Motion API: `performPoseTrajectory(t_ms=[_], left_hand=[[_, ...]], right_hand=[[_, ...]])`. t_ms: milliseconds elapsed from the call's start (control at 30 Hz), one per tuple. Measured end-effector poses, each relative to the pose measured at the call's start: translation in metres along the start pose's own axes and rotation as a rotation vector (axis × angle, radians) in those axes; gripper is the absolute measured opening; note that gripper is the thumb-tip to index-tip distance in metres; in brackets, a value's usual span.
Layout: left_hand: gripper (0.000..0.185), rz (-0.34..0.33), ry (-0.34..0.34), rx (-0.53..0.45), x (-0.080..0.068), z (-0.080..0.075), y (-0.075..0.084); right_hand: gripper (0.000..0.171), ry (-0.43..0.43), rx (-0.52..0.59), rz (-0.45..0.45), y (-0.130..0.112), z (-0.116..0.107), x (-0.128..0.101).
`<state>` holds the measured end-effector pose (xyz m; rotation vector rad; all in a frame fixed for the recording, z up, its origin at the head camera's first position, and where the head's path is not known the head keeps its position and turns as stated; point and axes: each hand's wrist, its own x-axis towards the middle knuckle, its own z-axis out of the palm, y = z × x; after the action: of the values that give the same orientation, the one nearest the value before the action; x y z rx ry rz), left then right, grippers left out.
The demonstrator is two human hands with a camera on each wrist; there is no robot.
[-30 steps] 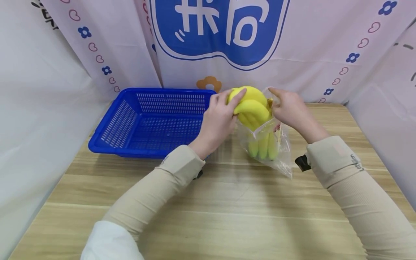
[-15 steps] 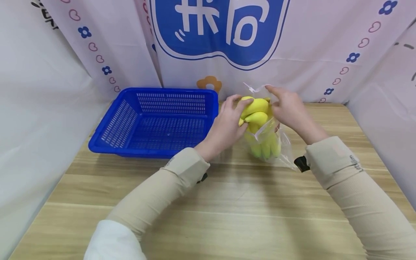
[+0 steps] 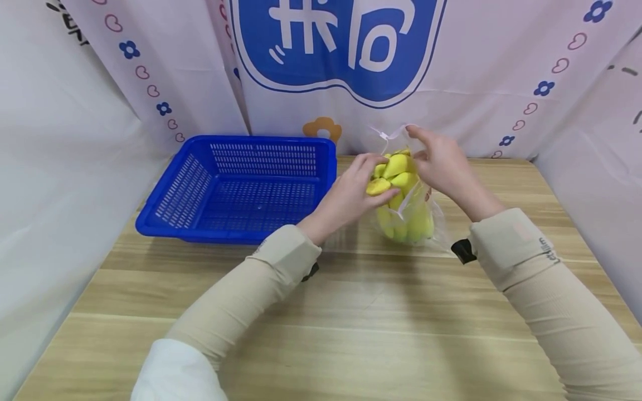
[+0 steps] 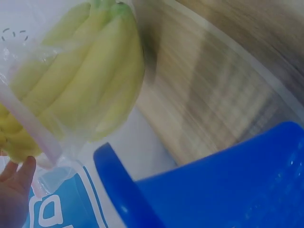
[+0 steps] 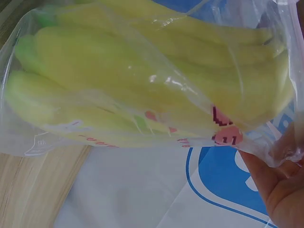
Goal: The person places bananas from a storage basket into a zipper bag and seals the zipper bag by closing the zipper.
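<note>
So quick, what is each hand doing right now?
Left hand: fingers curled on the bananas at the mouth of the clear bag.
Right hand: pinching the bag's top edge, holding it up.

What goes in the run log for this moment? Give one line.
left hand: pushes bananas | right hand: pinches bag rim | bananas: mostly in bag | basket: beside, on table

Head view: high, faces forward-down over table [image 3: 321, 334]. 2 wrist views: very near, both share bagged bananas [image 4: 80, 80]; left also shows basket [image 4: 228, 190].
</note>
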<state>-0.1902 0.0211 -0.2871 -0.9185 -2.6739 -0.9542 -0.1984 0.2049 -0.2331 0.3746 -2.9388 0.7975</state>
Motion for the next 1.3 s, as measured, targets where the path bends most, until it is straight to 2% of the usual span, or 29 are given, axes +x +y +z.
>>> performPoseTrajectory(t_ms=[133,267,467,633,700,867,1067,1133,1300], left_hand=[[0.058,0.027,-0.03,0.104,0.002,-0.001,0.0],[0.052,-0.034,-0.027,0.133,0.003,-0.002,0.0],[0.049,-0.077,0.044,0.089,0.007,-0.003,-0.001],[0.036,-0.075,0.187,0.062,0.014,-0.01,-0.002],[0.036,-0.068,0.227,0.1,0.018,-0.014,-0.003],[0.039,-0.076,0.249,0.231,0.027,-0.025,-0.007],[0.024,-0.058,0.286,0.223,0.03,-0.035,-0.013],[0.023,-0.062,0.298,0.2,0.031,-0.037,-0.015],[0.023,-0.1,0.317,0.168,0.031,-0.041,-0.017]], right_hand=[[0.066,-0.02,0.009,0.015,-0.002,-0.003,0.001],[0.065,-0.032,0.025,0.023,-0.004,-0.006,0.002],[0.068,-0.013,0.042,0.002,-0.007,-0.011,0.004],[0.072,-0.026,0.09,-0.005,-0.007,-0.016,0.006],[0.075,-0.037,0.109,-0.01,-0.007,-0.017,0.006],[0.079,-0.064,0.115,-0.047,-0.01,-0.019,0.005],[0.076,-0.084,0.114,-0.072,-0.008,-0.023,0.005],[0.071,-0.065,0.136,-0.069,-0.005,-0.025,0.006],[0.047,0.07,0.112,-0.075,0.007,-0.029,0.005]])
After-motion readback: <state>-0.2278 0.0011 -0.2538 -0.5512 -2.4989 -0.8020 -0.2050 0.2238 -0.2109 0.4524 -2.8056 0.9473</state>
